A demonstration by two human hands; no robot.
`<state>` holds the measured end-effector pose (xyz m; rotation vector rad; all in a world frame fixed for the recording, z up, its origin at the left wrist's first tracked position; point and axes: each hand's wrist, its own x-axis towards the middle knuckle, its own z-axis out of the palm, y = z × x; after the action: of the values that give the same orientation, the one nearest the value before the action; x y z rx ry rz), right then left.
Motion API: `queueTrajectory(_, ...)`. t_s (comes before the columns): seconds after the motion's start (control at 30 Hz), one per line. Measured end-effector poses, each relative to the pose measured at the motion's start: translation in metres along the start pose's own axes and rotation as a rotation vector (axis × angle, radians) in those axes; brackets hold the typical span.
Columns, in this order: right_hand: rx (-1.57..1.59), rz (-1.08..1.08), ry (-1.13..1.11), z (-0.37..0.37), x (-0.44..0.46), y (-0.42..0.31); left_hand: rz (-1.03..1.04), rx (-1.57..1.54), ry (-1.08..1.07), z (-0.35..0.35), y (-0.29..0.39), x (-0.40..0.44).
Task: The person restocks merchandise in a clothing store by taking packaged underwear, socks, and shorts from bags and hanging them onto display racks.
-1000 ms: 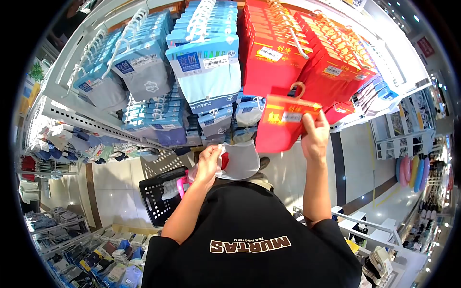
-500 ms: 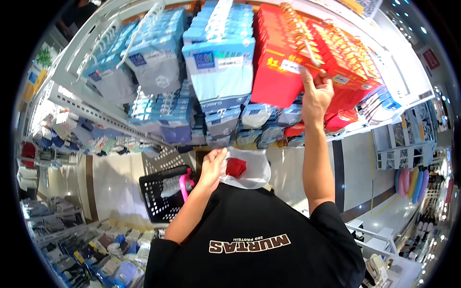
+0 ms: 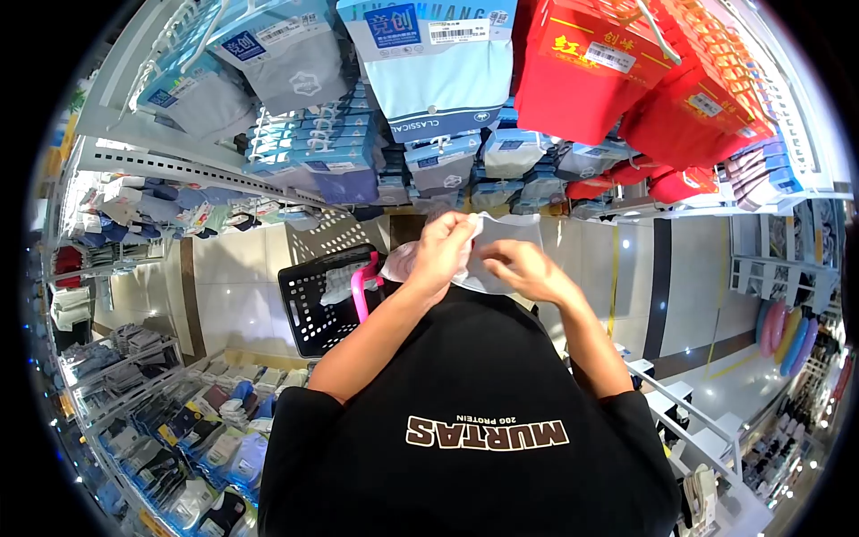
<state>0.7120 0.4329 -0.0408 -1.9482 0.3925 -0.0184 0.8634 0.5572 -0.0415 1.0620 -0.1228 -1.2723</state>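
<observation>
My left hand point(image 3: 443, 253) pinches the rim of a translucent plastic bag point(image 3: 512, 234) in front of my chest. Close to its right, my right hand point(image 3: 528, 270) is at the bag's opening with fingers curled; whether it holds anything is hidden. Above hang red packets point(image 3: 577, 89) on hooks, beside light blue packets point(image 3: 438, 80) with grey and pale fabric. The red item seen earlier inside the bag is not visible now.
A black perforated basket point(image 3: 309, 309) with a pink handle point(image 3: 361, 291) stands to the left, with grey items in it. Bins of packaged socks point(image 3: 206, 438) lie at the lower left. A white rail point(image 3: 689, 416) runs at the lower right. Swim rings point(image 3: 787, 336) are far right.
My right hand has come down from the red packets to the bag beside my left hand. The red packet it held a second ago is back among those on the hook. The shelf appears nearer.
</observation>
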Motion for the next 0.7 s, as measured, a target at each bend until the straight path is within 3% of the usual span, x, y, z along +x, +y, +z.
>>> queueTrajectory(0.07,-0.148,0.32,-0.22,0.011,0.017,-0.007,0.03,0.106,-0.003,0.021,-0.009,0.0)
queueTrajectory(0.17,0.14,0.321,-0.09,0.091,-0.014,0.218,0.041,0.229,-0.042,0.053,-0.031,-0.006)
queueTrajectory(0.23,-0.228,0.304,-0.189,0.081,-0.015,0.179,0.061,0.313,-0.118,0.064,-0.047,-0.01)
queueTrajectory(0.3,-0.354,0.294,-0.232,0.079,-0.013,0.15,0.051,0.395,-0.185,0.068,-0.054,-0.012)
queueTrajectory(0.43,-0.406,0.29,-0.259,0.071,-0.019,0.138,0.183,0.562,-0.174,0.069,-0.056,-0.011)
queueTrajectory(0.53,-0.416,0.29,-0.268,0.067,-0.023,0.133,0.003,0.601,-0.219,0.069,-0.05,-0.015)
queueTrajectory(0.7,-0.417,0.293,-0.263,0.055,-0.032,0.124,0.036,0.604,-0.26,0.077,-0.055,-0.015)
